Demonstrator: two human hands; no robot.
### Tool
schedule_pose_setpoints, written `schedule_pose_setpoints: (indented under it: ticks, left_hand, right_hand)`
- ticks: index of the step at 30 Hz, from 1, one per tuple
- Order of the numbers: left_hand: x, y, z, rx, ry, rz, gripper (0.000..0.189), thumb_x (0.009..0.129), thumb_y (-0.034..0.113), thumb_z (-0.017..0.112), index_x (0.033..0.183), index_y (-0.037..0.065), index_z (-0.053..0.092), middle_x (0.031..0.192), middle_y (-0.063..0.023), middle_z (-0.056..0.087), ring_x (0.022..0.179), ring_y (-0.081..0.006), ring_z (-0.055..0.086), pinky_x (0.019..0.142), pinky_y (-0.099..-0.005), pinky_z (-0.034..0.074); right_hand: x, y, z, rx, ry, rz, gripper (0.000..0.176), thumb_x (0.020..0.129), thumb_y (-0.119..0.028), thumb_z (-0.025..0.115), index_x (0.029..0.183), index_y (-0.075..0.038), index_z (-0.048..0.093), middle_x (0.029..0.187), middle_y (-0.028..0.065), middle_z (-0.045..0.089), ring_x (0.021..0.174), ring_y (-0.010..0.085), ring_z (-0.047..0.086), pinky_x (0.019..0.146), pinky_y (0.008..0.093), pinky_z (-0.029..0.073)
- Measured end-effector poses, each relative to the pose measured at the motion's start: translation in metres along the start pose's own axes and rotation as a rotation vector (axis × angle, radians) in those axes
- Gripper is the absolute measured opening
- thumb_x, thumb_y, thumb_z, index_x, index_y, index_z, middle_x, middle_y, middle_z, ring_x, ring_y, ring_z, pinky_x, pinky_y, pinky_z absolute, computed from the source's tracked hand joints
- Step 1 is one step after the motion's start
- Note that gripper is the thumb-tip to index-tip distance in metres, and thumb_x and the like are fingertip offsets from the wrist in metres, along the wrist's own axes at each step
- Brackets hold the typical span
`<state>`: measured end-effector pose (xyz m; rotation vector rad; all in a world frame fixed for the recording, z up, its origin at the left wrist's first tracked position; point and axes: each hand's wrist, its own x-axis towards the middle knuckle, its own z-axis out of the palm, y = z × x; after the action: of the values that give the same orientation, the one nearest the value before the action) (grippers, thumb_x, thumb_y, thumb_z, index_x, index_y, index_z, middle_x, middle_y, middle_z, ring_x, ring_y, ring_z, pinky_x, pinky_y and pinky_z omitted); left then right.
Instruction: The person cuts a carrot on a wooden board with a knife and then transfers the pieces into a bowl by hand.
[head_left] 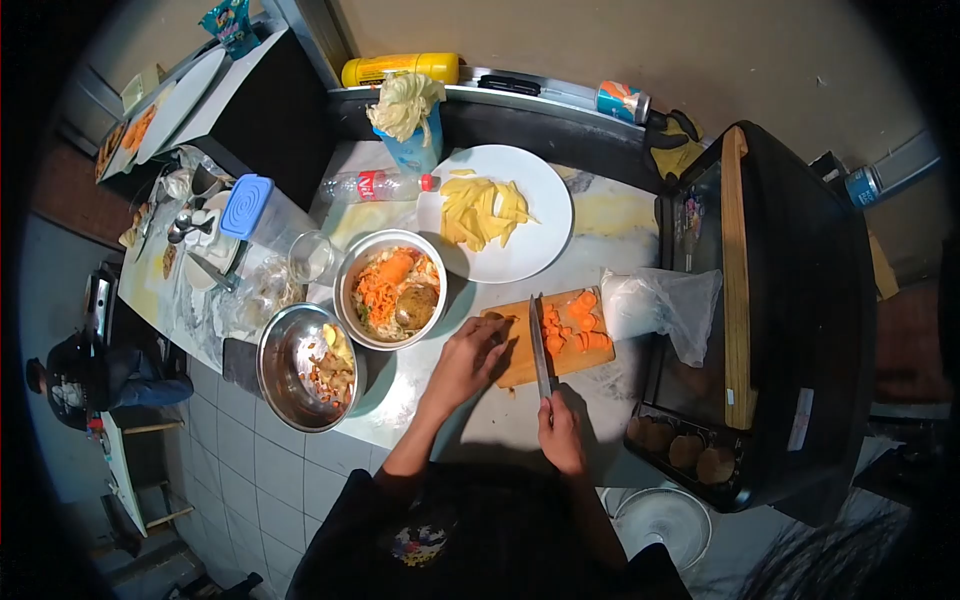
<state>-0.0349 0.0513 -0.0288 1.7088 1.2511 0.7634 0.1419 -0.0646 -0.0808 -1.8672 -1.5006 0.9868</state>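
Observation:
My right hand [560, 432] is closed round the handle of a kitchen knife [541, 350], its blade pointing away from me over a wooden cutting board [518, 368]. Cut carrot pieces [582, 312] lie on the board to the right of the blade. My left hand [468, 362] is at the board's left edge, fingers bent and thumb apart, with nothing visible in it. To its upper left stands a white pot [342, 290] holding grated carrot, a whole carrot [397, 265] and a brown potato [416, 307].
A steel bowl [275, 375] with peelings stands left. Behind are a white plate [550, 215] of yellow strips, a plastic bottle [375, 186] and a blue-lidded container [270, 215]. A bag of white powder [635, 302] and a black oven [800, 330] flank the board's right.

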Motion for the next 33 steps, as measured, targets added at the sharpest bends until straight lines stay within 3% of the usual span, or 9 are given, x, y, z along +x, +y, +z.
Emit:
schedule_pose_setpoints:
  ticks: [3,5,10,12,18,22,24,25,33]
  left_hand:
    - [0.015,-0.024,0.024,0.11,0.137,0.05,0.035,0.082,0.003,0.066,0.116,0.002,0.061,0.103,-0.0163,0.06,0.085,-0.0316,0.063,0.075,-0.0382,0.05]
    - [0.024,-0.031,0.031,0.195,0.196,0.127,0.026,0.082,0.0,0.062,0.109,0.0,0.063,0.1,-0.0174,0.06,0.085,-0.0357,0.062,0.073,-0.041,0.05]
    - [0.03,-0.033,0.036,0.237,0.174,0.036,0.018,0.081,-0.002,0.061,0.098,-0.001,0.067,0.097,-0.0167,0.061,0.086,-0.0361,0.061,0.075,-0.0414,0.05]
    - [0.032,-0.037,0.033,0.23,0.109,0.155,0.018,0.078,-0.003,0.061,0.095,0.0,0.068,0.094,-0.0164,0.061,0.087,-0.0366,0.06,0.076,-0.0419,0.049]
    - [0.034,-0.035,0.026,0.133,-0.065,0.234,0.026,0.073,-0.008,0.06,0.096,0.002,0.068,0.093,-0.0171,0.061,0.089,-0.0369,0.058,0.077,-0.0418,0.049]
    - [0.031,-0.024,0.024,0.04,-0.012,0.188,0.029,0.073,-0.01,0.059,0.098,0.0,0.067,0.091,-0.0174,0.062,0.087,-0.0361,0.06,0.075,-0.0407,0.049]
    - [0.029,-0.02,0.025,-0.027,0.041,0.058,0.029,0.074,-0.011,0.059,0.1,-0.001,0.067,0.088,-0.018,0.063,0.083,-0.0345,0.063,0.072,-0.0381,0.05]
    - [0.028,-0.022,0.028,-0.028,0.038,0.058,0.029,0.074,-0.011,0.059,0.1,-0.001,0.067,0.088,-0.018,0.063,0.083,-0.0345,0.063,0.072,-0.0381,0.05]
    - [0.017,-0.025,0.039,-0.075,0.131,-0.016,0.027,0.075,-0.009,0.064,0.101,-0.003,0.066,0.088,-0.0177,0.068,0.077,-0.0241,0.067,0.07,-0.0299,0.053]
  right_hand:
    - [-0.004,0.004,0.004,-0.073,0.039,0.011,0.019,0.096,-0.02,0.047,0.098,-0.002,0.051,0.087,0.0269,0.06,0.083,0.0499,0.055,0.071,0.0558,0.043]
    - [-0.004,0.005,0.003,-0.012,-0.016,0.06,0.02,0.096,-0.021,0.046,0.099,-0.002,0.05,0.088,0.0276,0.06,0.084,0.0508,0.054,0.073,0.0567,0.042]
    - [-0.003,-0.007,-0.003,-0.038,-0.002,0.07,0.019,0.096,-0.021,0.046,0.099,-0.003,0.05,0.087,0.0277,0.06,0.083,0.0508,0.054,0.072,0.0564,0.042]
    - [-0.003,-0.005,-0.003,-0.03,-0.027,0.093,0.019,0.096,-0.021,0.046,0.099,-0.003,0.05,0.087,0.0277,0.06,0.083,0.0509,0.054,0.072,0.0563,0.042]
    - [-0.003,-0.005,-0.003,-0.034,-0.034,0.068,0.02,0.096,-0.022,0.046,0.099,-0.003,0.05,0.088,0.028,0.06,0.086,0.0504,0.055,0.071,0.0557,0.043]
    - [-0.005,0.0,0.003,-0.072,0.002,0.056,0.021,0.096,-0.022,0.047,0.099,-0.002,0.051,0.088,0.0277,0.06,0.085,0.0503,0.055,0.072,0.0555,0.043]
    - [-0.005,0.001,0.001,-0.066,0.028,0.034,0.021,0.096,-0.022,0.047,0.099,-0.001,0.051,0.088,0.0275,0.061,0.085,0.0502,0.055,0.073,0.0554,0.043]
    - [-0.003,0.001,-0.001,-0.041,-0.041,0.052,0.021,0.096,-0.021,0.047,0.1,-0.001,0.052,0.088,0.0274,0.061,0.085,0.0499,0.055,0.074,0.0552,0.044]
    - [-0.009,0.002,0.0,-0.074,-0.053,0.038,0.021,0.095,-0.021,0.047,0.101,-0.001,0.053,0.088,0.0274,0.061,0.083,0.0493,0.055,0.074,0.055,0.044]
